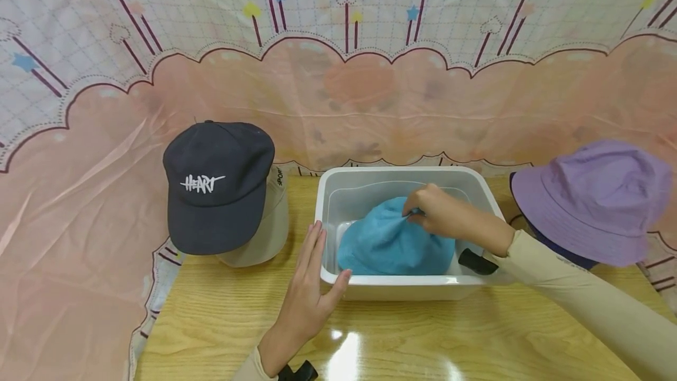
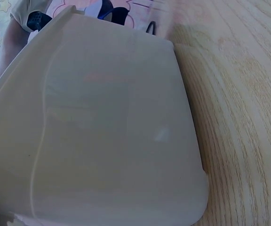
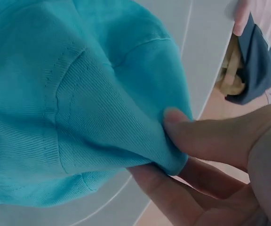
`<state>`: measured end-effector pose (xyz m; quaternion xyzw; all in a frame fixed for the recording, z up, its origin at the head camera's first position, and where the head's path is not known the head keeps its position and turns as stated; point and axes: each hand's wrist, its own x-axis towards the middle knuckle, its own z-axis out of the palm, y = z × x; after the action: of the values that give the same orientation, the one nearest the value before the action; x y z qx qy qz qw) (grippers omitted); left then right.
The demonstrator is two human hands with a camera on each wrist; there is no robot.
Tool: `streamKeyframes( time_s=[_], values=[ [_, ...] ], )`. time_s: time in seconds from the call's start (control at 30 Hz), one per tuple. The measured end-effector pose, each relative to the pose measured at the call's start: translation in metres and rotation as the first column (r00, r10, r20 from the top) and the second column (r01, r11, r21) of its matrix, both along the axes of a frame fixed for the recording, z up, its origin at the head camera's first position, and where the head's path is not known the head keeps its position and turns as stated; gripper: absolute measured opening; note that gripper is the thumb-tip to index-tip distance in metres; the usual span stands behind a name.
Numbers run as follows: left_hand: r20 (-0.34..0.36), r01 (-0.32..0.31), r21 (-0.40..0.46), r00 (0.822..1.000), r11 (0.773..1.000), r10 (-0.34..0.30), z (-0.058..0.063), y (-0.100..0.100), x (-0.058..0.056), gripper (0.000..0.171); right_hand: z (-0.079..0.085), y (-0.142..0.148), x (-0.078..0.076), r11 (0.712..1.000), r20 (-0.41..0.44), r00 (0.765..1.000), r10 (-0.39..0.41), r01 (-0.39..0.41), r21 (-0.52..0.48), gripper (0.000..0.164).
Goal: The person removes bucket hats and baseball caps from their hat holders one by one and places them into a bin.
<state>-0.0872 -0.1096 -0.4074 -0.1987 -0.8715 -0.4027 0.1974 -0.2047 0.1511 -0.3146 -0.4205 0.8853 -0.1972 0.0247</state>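
Note:
A bright blue cloth hat (image 1: 388,240) sits inside a white plastic bin (image 1: 402,281) on the wooden table. My right hand (image 1: 436,213) pinches the crown of the hat between thumb and fingers. The right wrist view shows the pinch up close, with the fabric (image 3: 93,108) drawn into folds toward the fingertips. My left hand (image 1: 304,293) lies with straight fingers against the left end of the bin, fingertips at its rim. The left wrist view is filled mostly by the bin's outer wall (image 2: 102,122), and that hand's fingers are hidden there.
To the left, a dark cap (image 1: 217,187) with white lettering rests over a beige cap (image 1: 272,234). On the right, a purple bucket hat (image 1: 592,199) lies on top of a dark blue hat (image 1: 560,246). A patterned cloth (image 1: 370,93) hangs behind the table (image 1: 222,322).

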Motion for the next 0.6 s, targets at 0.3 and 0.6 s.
streamKeyframes(
  time_s=[0.3, 0.6],
  values=[
    [-0.008, -0.008, -0.002, 1.000, 1.000, 0.008, 0.001, 0.001, 0.000, 0.074, -0.003, 0.002, 0.000, 0.997, 0.021, 1.000, 0.020, -0.021, 0.077, 0.014],
    [-0.001, -0.010, -0.003, 1.000, 1.000, 0.010, 0.001, 0.001, 0.000, 0.075, 0.007, 0.011, 0.004, 0.997, 0.021, 1.000, -0.021, 0.019, 0.073, 0.021]
  ],
)
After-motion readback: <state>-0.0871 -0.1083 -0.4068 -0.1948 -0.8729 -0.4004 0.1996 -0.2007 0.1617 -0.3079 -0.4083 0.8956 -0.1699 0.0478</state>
